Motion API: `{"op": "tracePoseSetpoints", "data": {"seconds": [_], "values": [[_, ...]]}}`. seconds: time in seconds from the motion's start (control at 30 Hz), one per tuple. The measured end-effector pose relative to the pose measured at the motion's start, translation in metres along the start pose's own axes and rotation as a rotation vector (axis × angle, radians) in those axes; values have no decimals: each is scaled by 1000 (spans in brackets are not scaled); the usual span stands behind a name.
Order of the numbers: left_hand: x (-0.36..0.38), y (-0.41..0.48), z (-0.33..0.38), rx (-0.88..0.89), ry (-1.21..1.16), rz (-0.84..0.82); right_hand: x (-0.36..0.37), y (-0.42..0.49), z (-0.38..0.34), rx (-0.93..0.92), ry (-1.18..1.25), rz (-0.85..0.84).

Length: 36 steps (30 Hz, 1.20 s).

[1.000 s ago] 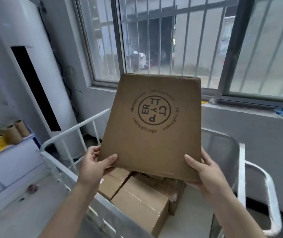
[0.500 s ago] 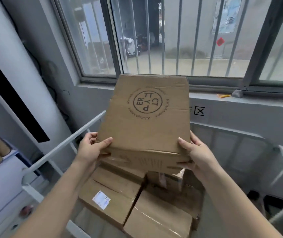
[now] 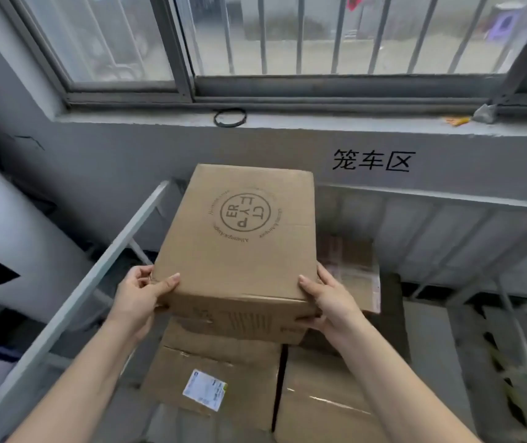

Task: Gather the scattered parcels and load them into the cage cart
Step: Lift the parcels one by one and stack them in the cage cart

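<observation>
I hold a brown cardboard parcel with a round black stamp on its top, inside the grey cage cart. My left hand grips its near left corner, thumb on top. My right hand grips the near right corner, fingers curled under the edge. The parcel lies almost flat, just above other parcels in the cart: one with a white label at lower left, one plain parcel at lower right, and a taped parcel behind on the right. Whether it touches them is hidden.
The cart's left rail runs diagonally from bottom left; its mesh back and right side stand against a grey wall with black characters. A barred window and sill with a black ring lie above. A white cabinet stands at left.
Both hands have lowered the parcel from upright in front of the window down into the cart, tilting it nearly flat over the stacked parcels. My view has dropped and moved closer.
</observation>
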State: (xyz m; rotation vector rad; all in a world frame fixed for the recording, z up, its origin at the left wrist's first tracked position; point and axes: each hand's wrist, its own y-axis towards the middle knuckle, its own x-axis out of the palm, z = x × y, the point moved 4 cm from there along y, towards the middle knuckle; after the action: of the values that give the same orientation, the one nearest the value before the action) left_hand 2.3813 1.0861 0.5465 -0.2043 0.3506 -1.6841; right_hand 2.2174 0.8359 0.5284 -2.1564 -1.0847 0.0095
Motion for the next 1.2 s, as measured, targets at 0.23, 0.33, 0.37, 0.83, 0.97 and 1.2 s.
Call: {"op": "tracePoseSetpoints", "data": {"seconds": [0.23,0.33,0.37,0.83,0.97,1.2], "values": [[-71,49,-104,-202,146,-55,33,25,133,187,49,143],[-90,54,-154,-307,189,-82,32,21,184,249,9,204],[-94,54,-170,-350,211,-100,30,23,200,258,-6,236],[-96,49,-287,-504,571,-109,-23,59,313,380,-187,323],[-97,44,-287,-509,579,3,-17,56,309,440,-325,281],[-42,19,-243,-317,890,-83,-4,45,244,463,-884,342]]}}
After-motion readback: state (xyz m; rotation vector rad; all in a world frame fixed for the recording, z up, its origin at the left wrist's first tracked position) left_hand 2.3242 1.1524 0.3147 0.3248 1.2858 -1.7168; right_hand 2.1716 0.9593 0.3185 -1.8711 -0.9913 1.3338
